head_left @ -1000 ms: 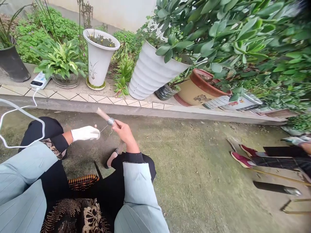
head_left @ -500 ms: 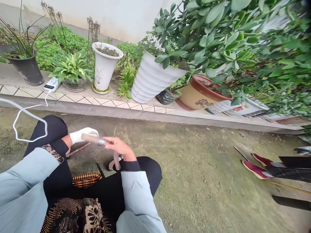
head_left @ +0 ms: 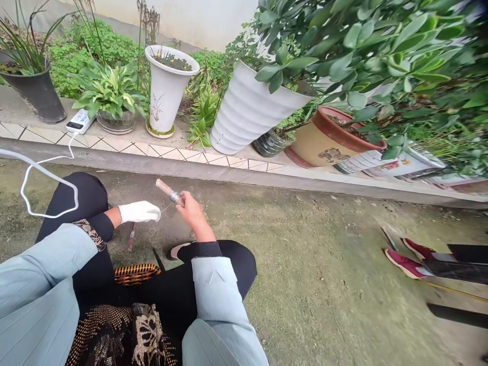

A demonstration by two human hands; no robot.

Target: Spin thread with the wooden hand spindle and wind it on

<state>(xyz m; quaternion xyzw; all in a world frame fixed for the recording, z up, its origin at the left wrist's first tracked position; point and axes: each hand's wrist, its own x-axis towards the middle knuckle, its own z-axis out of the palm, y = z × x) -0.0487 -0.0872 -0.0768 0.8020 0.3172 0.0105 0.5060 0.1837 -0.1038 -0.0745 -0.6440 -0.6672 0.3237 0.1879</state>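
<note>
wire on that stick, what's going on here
The bare right hand grips a pale stick with silvery wire wound around it. A thin length of that wire crosses the gap to the fingertips of the white-gloved left hand, which seems to pinch it. Both hands are above the ground, in front of a ledge lined with potted plants.

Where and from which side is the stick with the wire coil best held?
Probably at the near end, beside the coil, from the right, like the right hand: the slim stick slants away leftward, and its wire runs to the left hand, so that side should stay free.
</note>
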